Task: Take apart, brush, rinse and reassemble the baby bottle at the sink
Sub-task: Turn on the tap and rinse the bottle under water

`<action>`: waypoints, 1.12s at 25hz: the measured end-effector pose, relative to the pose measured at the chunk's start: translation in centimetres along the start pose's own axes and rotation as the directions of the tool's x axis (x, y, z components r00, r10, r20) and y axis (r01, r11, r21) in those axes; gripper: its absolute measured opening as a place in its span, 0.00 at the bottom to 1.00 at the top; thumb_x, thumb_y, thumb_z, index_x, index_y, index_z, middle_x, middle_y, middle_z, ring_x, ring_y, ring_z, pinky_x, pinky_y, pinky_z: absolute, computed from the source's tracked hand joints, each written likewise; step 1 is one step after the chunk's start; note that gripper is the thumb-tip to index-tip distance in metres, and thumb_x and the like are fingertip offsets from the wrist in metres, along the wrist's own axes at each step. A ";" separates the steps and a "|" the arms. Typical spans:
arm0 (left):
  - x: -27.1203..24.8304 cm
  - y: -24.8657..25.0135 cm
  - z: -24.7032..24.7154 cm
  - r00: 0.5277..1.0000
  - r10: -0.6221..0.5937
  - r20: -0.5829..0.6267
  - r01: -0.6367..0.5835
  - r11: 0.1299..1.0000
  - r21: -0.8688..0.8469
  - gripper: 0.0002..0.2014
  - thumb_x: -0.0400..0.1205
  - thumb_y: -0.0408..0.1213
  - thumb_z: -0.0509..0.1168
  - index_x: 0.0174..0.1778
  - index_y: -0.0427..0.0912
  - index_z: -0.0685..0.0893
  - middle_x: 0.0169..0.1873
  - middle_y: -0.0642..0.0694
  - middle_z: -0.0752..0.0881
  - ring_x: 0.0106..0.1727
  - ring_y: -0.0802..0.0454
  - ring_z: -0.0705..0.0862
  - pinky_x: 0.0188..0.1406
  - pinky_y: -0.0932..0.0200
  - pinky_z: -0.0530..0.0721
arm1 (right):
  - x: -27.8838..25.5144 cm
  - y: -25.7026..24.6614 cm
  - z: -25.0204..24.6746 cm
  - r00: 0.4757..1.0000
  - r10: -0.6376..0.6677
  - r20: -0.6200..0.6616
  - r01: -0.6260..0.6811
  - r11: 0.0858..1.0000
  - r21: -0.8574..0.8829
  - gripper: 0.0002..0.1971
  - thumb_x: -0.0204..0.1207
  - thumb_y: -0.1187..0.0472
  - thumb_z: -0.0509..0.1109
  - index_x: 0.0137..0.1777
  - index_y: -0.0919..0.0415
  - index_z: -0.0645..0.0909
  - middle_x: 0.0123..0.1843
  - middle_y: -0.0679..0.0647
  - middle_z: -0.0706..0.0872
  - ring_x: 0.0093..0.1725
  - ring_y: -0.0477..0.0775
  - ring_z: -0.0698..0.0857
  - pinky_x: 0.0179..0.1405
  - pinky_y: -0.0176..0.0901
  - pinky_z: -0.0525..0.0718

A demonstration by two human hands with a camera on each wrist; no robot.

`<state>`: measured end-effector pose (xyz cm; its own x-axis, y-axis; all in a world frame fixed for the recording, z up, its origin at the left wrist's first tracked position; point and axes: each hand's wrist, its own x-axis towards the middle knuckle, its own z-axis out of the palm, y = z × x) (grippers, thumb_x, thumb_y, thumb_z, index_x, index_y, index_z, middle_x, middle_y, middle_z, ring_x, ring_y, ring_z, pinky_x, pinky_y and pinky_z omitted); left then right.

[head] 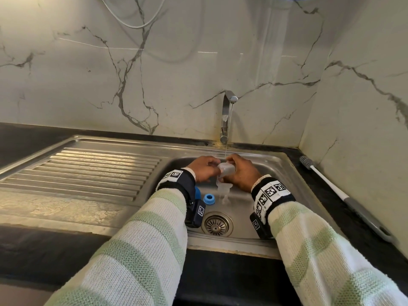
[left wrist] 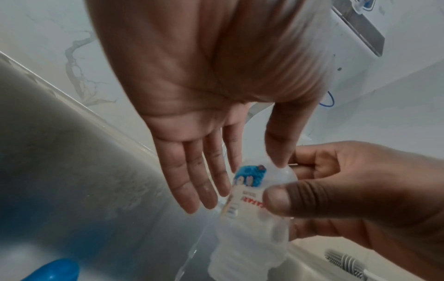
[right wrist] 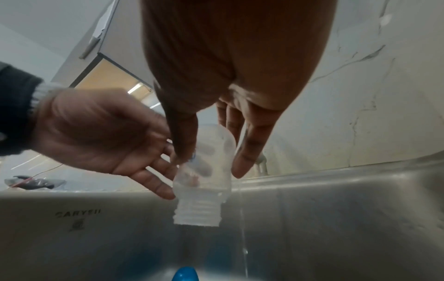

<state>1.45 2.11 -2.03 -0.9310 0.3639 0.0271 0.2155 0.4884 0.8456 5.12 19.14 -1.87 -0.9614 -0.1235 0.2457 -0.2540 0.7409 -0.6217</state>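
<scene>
A clear baby bottle (head: 225, 171) hangs mouth-down over the steel sink basin (head: 271, 173), and water spills from its threaded neck (right wrist: 197, 214). My right hand (head: 240, 173) grips its body between thumb and fingers (right wrist: 245, 152). Straight fingers of my left hand (head: 204, 168) lie against the bottle's side (left wrist: 250, 224), with the thumb touching near its base. A blue screw collar (head: 209, 199) lies on the basin floor. Another blue part (head: 197, 193) shows partly behind my left wrist.
The tap (head: 227, 113) runs a thin stream just behind the bottle. The drain strainer (head: 218, 224) sits at the basin's near side. A bottle brush (head: 331, 184) lies on the dark counter to the right. A ribbed drainboard (head: 88, 171) extends left.
</scene>
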 end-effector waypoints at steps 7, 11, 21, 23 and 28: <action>0.2 -0.2 -0.1 0.999 -0.002 -0.043 0.002 1.000 -0.005 0.25 0.76 0.49 0.75 0.68 0.45 0.81 0.59 0.44 0.88 0.55 0.48 0.88 0.58 0.47 0.88 | 0.2 -0.8 0.2 0.997 -0.068 0.024 0.068 0.998 0.000 0.42 0.68 0.57 0.81 0.81 0.57 0.65 0.74 0.58 0.78 0.68 0.56 0.80 0.63 0.42 0.78; 0.3 -0.1 -1.2 0.922 -0.061 -0.381 0.135 0.976 0.169 0.33 0.70 0.58 0.77 0.63 0.43 0.78 0.55 0.46 0.83 0.55 0.48 0.83 0.53 0.54 0.82 | 0.4 -0.3 0.4 0.999 0.012 0.051 -0.007 0.997 -0.079 0.46 0.69 0.56 0.81 0.84 0.56 0.59 0.81 0.57 0.70 0.75 0.59 0.74 0.74 0.53 0.75; 0.4 -0.7 -1.0 0.934 0.021 -0.356 0.160 0.867 0.471 0.35 0.73 0.54 0.74 0.73 0.43 0.75 0.68 0.40 0.77 0.65 0.40 0.80 0.66 0.48 0.79 | 0.4 0.4 0.8 0.988 0.052 0.144 -0.030 0.988 -0.150 0.36 0.75 0.55 0.76 0.81 0.57 0.66 0.63 0.55 0.82 0.60 0.53 0.81 0.58 0.41 0.76; 0.1 -0.4 -0.9 0.944 0.004 -0.331 0.170 0.853 0.493 0.31 0.73 0.52 0.75 0.69 0.42 0.79 0.66 0.40 0.80 0.61 0.41 0.83 0.64 0.47 0.82 | 0.5 0.7 0.7 0.988 0.051 0.146 -0.029 0.988 -0.151 0.35 0.75 0.54 0.76 0.80 0.57 0.67 0.61 0.54 0.82 0.58 0.52 0.82 0.58 0.41 0.77; -0.5 0.1 -1.3 0.915 0.062 -0.399 0.178 0.825 0.537 0.29 0.78 0.49 0.71 0.73 0.40 0.74 0.70 0.40 0.73 0.67 0.39 0.79 0.66 0.46 0.80 | 0.3 0.7 0.6 0.988 0.056 0.147 -0.042 0.994 -0.098 0.31 0.76 0.56 0.75 0.78 0.57 0.71 0.53 0.51 0.85 0.52 0.50 0.83 0.56 0.42 0.79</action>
<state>1.53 0.96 -1.24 -0.9559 0.0473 0.2898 0.1704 0.8931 0.4163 4.54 19.24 -2.67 -0.9792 -0.1773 0.0984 -0.2019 0.8067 -0.5554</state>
